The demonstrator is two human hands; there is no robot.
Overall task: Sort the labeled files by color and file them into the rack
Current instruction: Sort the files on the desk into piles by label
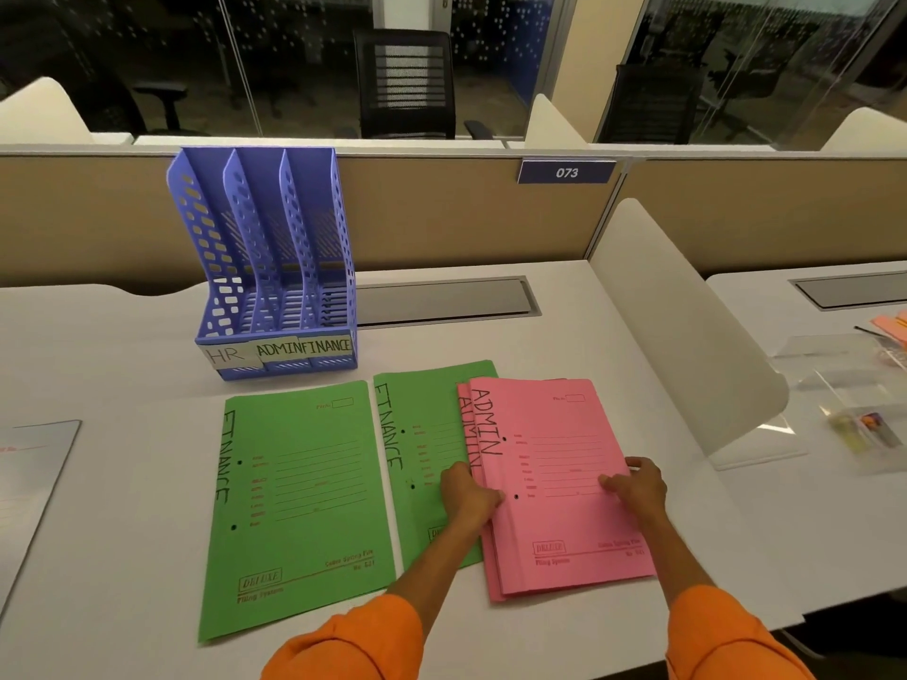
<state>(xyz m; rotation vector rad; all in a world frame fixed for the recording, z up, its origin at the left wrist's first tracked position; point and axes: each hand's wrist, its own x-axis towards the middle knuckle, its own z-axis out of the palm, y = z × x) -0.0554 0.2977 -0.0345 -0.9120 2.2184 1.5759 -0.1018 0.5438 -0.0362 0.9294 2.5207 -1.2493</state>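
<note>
A blue three-slot rack stands at the back of the desk, labelled HR, ADMIN and FINANCE, with nothing in its slots. One green FINANCE file lies flat on the left. A second green FINANCE file lies beside it, partly under a stack of pink ADMIN files. My left hand grips the left edge of the pink stack, fingers curled under it. My right hand rests on top of the pink stack near its right edge, fingers bent onto the cover.
A white curved divider separates this desk from the neighbouring one, where clear plastic trays sit. A grey cable flap lies behind the files. A pale sheet lies at the far left. A tan partition runs along the back.
</note>
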